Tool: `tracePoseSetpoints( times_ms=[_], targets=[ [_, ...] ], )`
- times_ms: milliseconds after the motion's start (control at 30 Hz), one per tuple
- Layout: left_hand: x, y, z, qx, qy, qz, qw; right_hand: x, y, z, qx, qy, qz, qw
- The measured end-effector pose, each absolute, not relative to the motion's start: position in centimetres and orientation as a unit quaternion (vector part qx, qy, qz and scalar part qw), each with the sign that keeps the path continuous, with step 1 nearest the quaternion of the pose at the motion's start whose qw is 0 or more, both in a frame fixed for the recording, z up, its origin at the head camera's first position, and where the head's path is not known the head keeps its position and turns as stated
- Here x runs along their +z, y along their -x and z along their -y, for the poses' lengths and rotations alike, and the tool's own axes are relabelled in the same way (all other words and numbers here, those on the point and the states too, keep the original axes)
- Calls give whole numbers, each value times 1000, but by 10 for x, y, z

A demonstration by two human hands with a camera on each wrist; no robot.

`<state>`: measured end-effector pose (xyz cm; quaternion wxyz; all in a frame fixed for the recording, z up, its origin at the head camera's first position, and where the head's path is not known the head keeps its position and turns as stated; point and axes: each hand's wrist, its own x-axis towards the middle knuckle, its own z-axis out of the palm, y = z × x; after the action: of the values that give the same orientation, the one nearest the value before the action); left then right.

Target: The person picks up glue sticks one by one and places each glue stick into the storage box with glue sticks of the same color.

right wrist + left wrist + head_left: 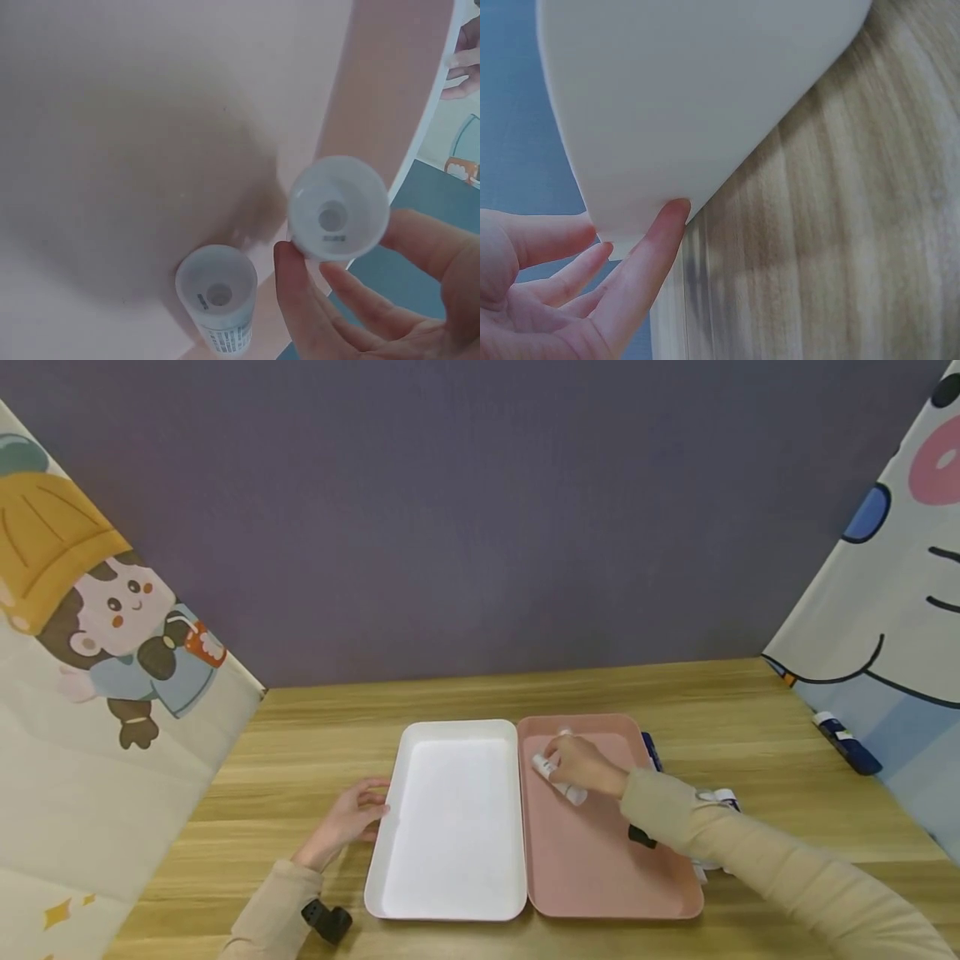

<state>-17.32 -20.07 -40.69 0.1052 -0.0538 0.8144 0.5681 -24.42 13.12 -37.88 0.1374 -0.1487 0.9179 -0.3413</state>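
Note:
My right hand [583, 764] pinches a white cylindrical bottle [339, 210] with its thumb and fingertips, over the pink tray [607, 877]. The bottle's round end, with a small dimple, faces the wrist camera. A second white bottle [217, 296], with a barcode low on its side, lies in that tray beside the held one; in the head view my hand hides much of it. My left hand [351, 814] is at the left side of the white tray [450, 827], its extended fingertips touching the outer wall. Nothing lies inside the white tray.
The two trays stand side by side on a wooden table [300, 735]. Right of the pink tray, a dark blue item [652, 752] and several white and blue items [726, 797] show partly behind my arm. A navy tube with a white cap [847, 743] lies at the far right.

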Motion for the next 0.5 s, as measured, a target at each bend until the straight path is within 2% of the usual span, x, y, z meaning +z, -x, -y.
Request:
tracePoseSetpoints(
  times_ms=[500],
  targets=[
    [-406,173,200,561,62,-819,105,-383,243,-128,-310,161,-928,127]
  ],
)
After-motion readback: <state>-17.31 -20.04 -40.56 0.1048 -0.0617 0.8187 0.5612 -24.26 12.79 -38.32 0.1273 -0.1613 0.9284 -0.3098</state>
